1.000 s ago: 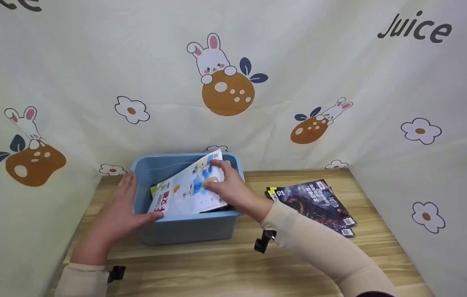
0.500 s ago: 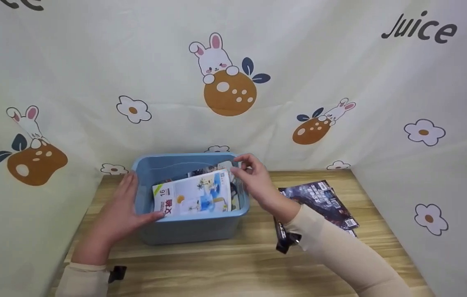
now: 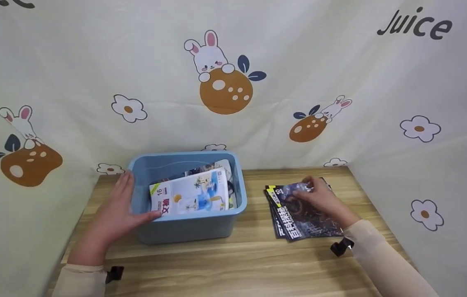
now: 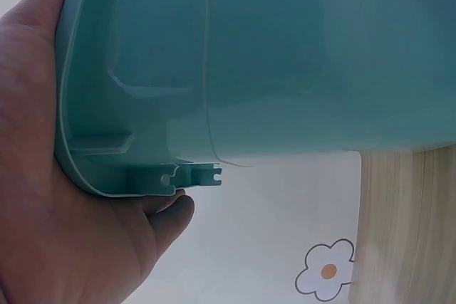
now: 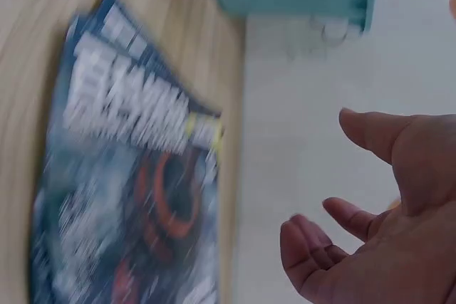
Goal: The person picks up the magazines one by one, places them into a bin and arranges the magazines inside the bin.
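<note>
My left hand (image 3: 112,218) rests against the left front corner of a blue plastic bin (image 3: 186,229). Its thumb lies over the front rim and its straight fingers run along the left side, the palm close to the rim in the left wrist view. Inside the bin, a white magazine (image 3: 188,194) with a beach picture lies on top of other magazines. To the right, my right hand (image 3: 322,200) hovers over dark-covered magazines (image 3: 303,220), overlapping their far end. The right wrist view shows its thumb and fingers apart, with nothing between them.
The bin and the dark magazines stand apart on a wood-grain table (image 3: 233,268). A pale cloth (image 3: 159,53) printed with rabbits, oranges and flowers hangs at the back and both sides.
My right hand has let go of the white magazine, which now lies flatter in the bin, and has moved right over the dark magazines. My left hand has stayed at the bin.
</note>
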Demonstrator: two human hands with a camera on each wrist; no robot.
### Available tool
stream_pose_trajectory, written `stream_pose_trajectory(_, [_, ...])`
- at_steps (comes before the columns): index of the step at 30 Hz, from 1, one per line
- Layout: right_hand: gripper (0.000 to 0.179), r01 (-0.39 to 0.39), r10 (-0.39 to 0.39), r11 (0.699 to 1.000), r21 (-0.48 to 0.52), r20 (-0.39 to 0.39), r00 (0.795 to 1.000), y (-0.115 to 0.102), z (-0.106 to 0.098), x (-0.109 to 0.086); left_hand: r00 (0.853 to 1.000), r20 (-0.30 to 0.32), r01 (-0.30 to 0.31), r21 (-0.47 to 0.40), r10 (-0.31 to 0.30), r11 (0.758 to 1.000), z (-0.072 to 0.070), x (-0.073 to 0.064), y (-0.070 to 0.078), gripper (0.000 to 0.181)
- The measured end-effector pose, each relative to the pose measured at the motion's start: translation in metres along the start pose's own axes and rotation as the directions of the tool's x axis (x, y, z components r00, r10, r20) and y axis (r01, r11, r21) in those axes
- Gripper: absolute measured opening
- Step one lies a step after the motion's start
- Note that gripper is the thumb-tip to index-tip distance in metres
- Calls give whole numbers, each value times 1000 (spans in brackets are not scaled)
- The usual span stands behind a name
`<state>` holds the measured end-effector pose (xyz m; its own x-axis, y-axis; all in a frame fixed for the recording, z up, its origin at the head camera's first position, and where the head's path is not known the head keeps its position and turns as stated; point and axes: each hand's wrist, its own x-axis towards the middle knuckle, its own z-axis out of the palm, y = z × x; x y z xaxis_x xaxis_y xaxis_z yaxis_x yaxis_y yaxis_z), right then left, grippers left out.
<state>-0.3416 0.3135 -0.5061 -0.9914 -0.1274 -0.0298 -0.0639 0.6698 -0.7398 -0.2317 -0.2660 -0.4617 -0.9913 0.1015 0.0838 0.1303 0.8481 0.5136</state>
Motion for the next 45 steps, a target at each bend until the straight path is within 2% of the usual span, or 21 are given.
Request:
stream_pose_trajectory(3, [86, -51, 45, 992, -112, -51, 998, 30, -15, -4, 1000, 3, 8, 2, -8, 1000, 0, 0, 0, 150])
stream_pose_trajectory(7, [104, -147, 134, 960, -239, -70, 988, 59, -36, -10, 1000, 7, 16, -6, -16, 1000, 1, 0, 1, 149])
stream_pose_trajectory(12, [117, -214, 221, 950, -228, 3, 975, 82, -55, -15, 1000, 12, 22, -15, -22, 1000, 1, 0, 1, 150])
stream_pose_trajectory(16, [120, -229, 244, 957, -177, 68, 967, 95, -63, -16, 1000, 9, 20, -18, -20, 1000, 1, 0, 1, 150])
stream_pose_trajectory(18, [118, -211, 226, 966, -153, 94, 969, 101, -64, -15, 1000, 8, 17, -17, -17, 1000, 1, 0, 0, 150])
stream_pose_trajectory(26, [117, -107, 118, 992, -73, 164, 979, 114, -67, -11, 1000, -3, 1, -29, -1, 1000, 0, 0, 0, 149])
stream_pose_trajectory(31, [119, -55, 78, 992, -118, 201, 976, 118, -67, -6, 1000, -2, 0, -25, 0, 1000, 0, 0, 0, 148])
stream_pose_trajectory(37, [126, -49, 104, 965, -256, 208, 972, 112, -65, -3, 1000, 7, 19, -21, -18, 1000, -1, 0, 0, 151])
stream_pose_trajectory(45, [132, -102, 175, 954, -281, 250, 952, 110, -64, -2, 1000, 13, 21, -29, -21, 999, -1, 0, 0, 151])
